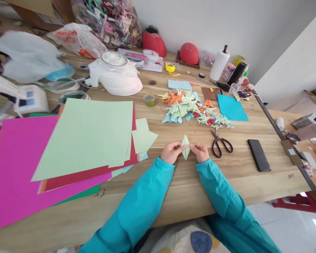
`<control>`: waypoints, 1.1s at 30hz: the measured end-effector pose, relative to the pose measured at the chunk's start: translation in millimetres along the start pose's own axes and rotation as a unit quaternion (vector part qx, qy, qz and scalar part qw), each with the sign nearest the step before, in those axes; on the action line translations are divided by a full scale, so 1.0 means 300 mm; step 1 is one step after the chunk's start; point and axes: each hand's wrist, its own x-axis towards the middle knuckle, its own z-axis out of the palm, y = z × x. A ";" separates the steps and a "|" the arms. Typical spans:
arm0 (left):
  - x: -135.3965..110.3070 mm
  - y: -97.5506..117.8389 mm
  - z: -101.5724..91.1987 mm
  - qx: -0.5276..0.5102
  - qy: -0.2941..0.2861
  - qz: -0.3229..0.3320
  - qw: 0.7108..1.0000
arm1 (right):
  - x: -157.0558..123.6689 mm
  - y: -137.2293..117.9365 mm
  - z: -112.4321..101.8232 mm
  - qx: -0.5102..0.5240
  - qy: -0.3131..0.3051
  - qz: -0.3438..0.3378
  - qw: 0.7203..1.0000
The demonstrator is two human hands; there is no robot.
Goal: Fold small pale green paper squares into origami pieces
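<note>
A pale green folded paper, diamond-shaped with a crease down its middle, is held upright on its long axis between my two hands. My left hand pinches its left corner between thumb and fingers. On the other side, my right hand grips the right corner the same way. Beyond the hands lies a heap of folded paper cranes in green, orange, blue and red. Black-handled scissors rest just right of my right hand. Small green paper squares lie to the left.
Large coloured sheets are stacked at left. A black phone lies at right, with a blue cloth-like square behind it. Farther back are a tape roll, a yellow tape measure, a white paper roll and plastic bags.
</note>
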 end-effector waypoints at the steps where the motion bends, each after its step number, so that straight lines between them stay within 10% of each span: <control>1: 0.003 -0.004 -0.002 -0.001 -0.003 -0.006 1.000 | 0.001 0.000 0.000 -0.004 0.001 0.002 1.000; 33: 0.006 -0.016 0.013 -0.002 -0.031 -0.022 0.999 | 0.002 0.000 -0.012 -0.048 0.005 -0.022 0.999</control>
